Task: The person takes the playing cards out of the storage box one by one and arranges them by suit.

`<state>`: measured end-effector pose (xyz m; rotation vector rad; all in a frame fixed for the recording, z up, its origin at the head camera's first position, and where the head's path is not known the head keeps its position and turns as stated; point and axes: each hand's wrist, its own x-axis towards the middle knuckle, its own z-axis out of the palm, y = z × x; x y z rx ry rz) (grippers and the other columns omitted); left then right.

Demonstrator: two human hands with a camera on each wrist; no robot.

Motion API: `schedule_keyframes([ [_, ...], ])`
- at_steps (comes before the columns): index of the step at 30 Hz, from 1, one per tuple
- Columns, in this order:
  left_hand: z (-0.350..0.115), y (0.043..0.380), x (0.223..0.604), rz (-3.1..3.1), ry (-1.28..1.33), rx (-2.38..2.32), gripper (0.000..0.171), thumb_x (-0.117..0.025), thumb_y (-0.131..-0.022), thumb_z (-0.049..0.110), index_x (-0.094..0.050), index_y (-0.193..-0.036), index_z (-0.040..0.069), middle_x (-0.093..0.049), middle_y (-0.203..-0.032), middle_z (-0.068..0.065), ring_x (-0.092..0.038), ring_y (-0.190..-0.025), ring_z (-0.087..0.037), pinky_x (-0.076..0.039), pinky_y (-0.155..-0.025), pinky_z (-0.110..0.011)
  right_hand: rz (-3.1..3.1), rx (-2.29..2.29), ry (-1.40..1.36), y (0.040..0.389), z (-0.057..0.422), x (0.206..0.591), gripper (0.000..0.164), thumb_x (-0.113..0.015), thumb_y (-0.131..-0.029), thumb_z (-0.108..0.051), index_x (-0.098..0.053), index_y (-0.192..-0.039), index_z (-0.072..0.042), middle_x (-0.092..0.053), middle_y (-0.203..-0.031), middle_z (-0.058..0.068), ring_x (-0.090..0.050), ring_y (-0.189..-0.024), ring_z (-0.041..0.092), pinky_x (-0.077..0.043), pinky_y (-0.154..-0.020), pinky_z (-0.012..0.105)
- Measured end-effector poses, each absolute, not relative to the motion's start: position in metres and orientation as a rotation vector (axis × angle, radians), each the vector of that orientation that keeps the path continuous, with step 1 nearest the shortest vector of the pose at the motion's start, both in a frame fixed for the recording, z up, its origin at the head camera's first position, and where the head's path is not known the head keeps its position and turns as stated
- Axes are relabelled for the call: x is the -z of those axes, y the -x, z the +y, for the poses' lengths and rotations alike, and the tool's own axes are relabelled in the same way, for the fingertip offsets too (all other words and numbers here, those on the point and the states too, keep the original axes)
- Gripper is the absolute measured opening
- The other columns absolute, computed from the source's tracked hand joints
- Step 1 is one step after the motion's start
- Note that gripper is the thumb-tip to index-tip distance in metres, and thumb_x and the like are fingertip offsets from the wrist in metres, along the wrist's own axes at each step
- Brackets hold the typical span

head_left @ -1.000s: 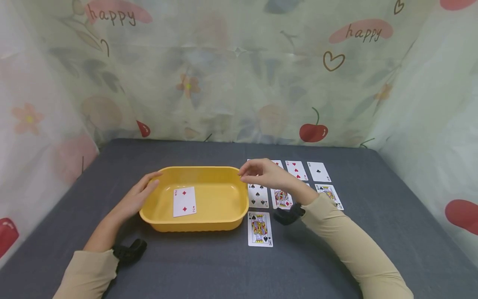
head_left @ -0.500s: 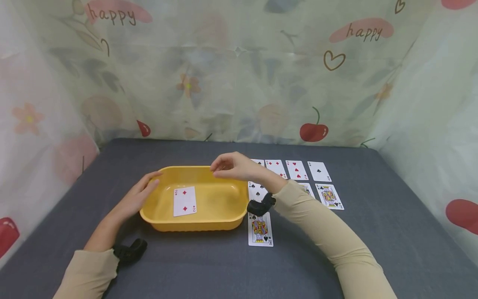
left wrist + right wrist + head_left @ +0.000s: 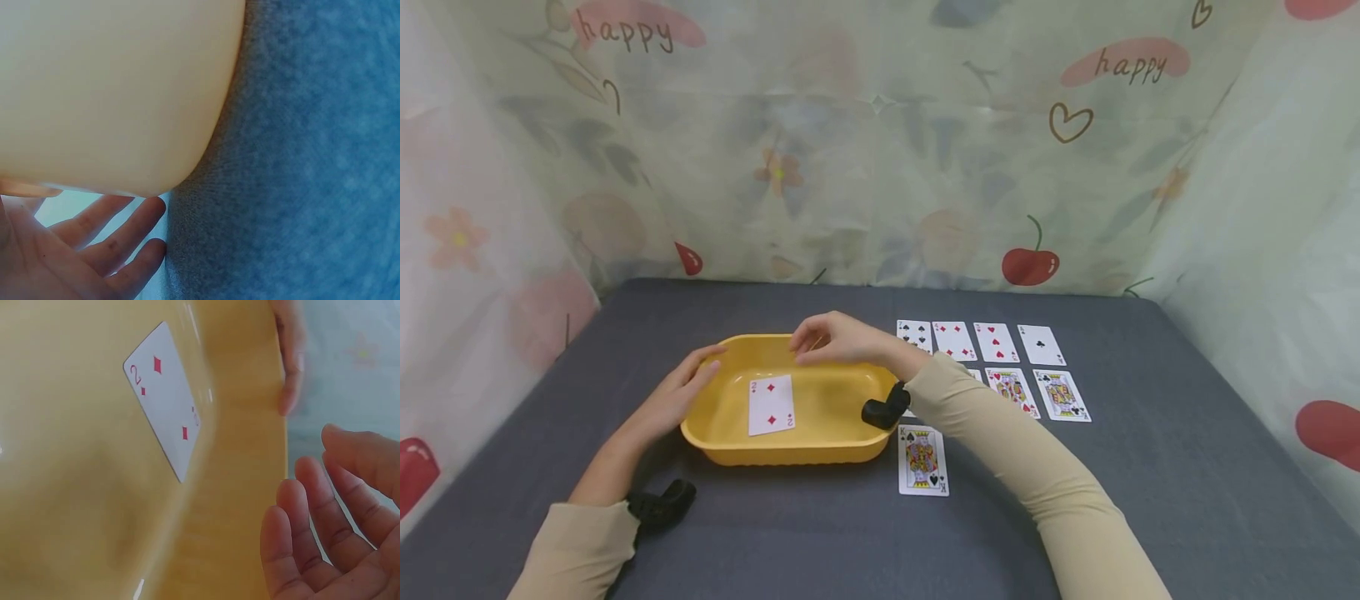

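Observation:
A two of diamonds card [image 3: 771,405] lies face up inside the yellow plastic basin [image 3: 797,454]. My left hand [image 3: 673,396] rests at the basin's left rim; in the left wrist view its fingers [image 3: 122,247] lie relaxed along the outer wall. Over the basin's far side hovers my right hand [image 3: 835,337], fingers loosely bent. Seen from the right wrist, nothing is between the thumb and fingers of that hand [image 3: 337,525], and the two of diamonds [image 3: 164,400] is apart from it.
Right of the basin, several face-up playing cards lie in rows, among them a king of spades [image 3: 922,460], a three of hearts [image 3: 996,342] and a king of clubs [image 3: 1062,395]. My right forearm hides part of them. Patterned cloth [image 3: 880,167] surrounds the dark table [image 3: 820,533].
My right hand has moved left from above the basin's right rim to over its far middle, uncovering some cards. The left hand, basin and two of diamonds have stayed put.

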<state>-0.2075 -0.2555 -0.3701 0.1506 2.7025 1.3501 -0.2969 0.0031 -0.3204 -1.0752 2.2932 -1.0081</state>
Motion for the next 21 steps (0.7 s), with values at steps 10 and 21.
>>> schedule_keyframes([
  [10, -0.255, 0.207, 0.37, 2.712, -0.148, -1.343, 0.06, -0.032, -0.1, 0.045, -0.023, -0.146, 0.007, -0.019, -0.152, -0.024, -0.031, -0.131, -0.041, -0.027, -0.107, -0.059, 2.232, 0.958, 1.068, 0.298, -0.018, 0.326, 0.03, -0.066, -0.086, -0.011, -0.061, -0.113, 0.0, -0.066, -0.106, 0.011, -0.061, -0.095, 0.014, -0.047, -0.084, 0.018],
  [21, -0.255, 0.208, 0.369, 2.715, -0.152, -1.333, 0.059, -0.032, -0.1, 0.044, -0.024, -0.146, 0.008, -0.021, -0.152, -0.024, -0.032, -0.13, -0.041, -0.028, -0.106, -0.059, 2.235, 0.844, 1.057, 0.299, -0.041, 0.335, 0.031, -0.067, -0.085, -0.01, -0.061, -0.114, -0.001, -0.065, -0.113, 0.012, -0.06, -0.105, 0.018, -0.047, -0.081, 0.015],
])
